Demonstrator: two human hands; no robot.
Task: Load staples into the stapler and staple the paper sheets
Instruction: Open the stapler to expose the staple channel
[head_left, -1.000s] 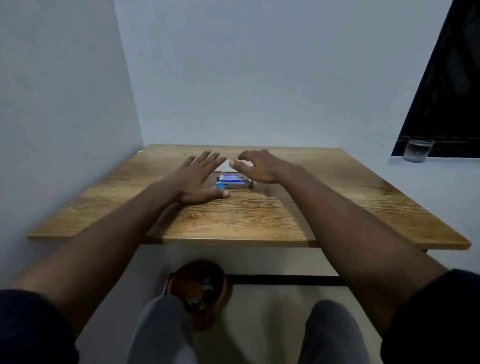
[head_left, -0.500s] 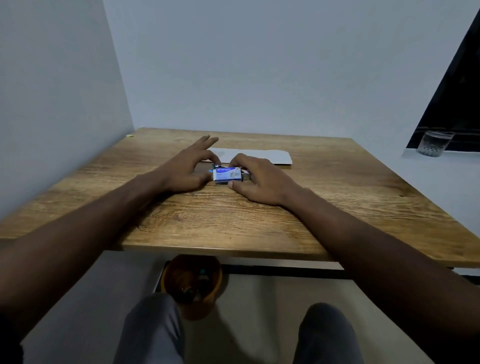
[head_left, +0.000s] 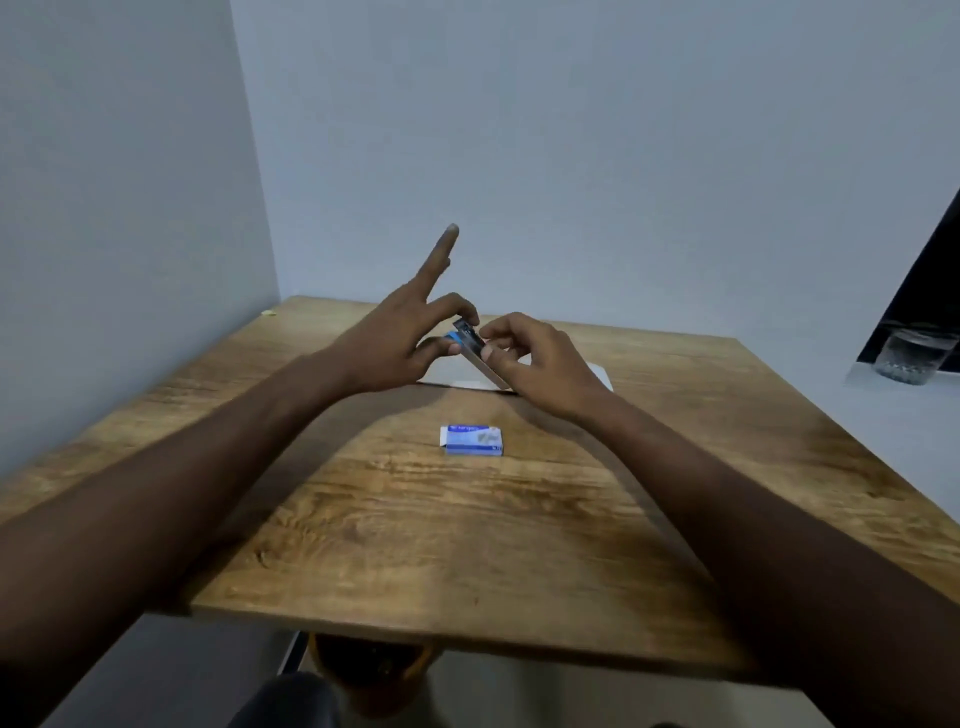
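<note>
Both hands hold a small blue and silver stapler (head_left: 474, 347) in the air above the wooden table (head_left: 467, 519). My left hand (head_left: 405, 343) pinches its upper end with thumb and bent fingers, the index finger pointing straight up. My right hand (head_left: 535, 358) grips its lower silver body. Nearer me, a blue and white staple box (head_left: 471, 440) lies flat on the table, apart from both hands. The white paper sheets (head_left: 597, 373) lie beyond the hands, mostly hidden by them.
A glass of water (head_left: 911, 356) stands on the white ledge at the right, beside a dark window. Walls close off the table's left and far sides. Below the table's front edge sits a brown round basket (head_left: 374, 670).
Both hands have lifted the stapler off the table, leaving the staple box lying there. The camera has tilted and moved closer over the table.
</note>
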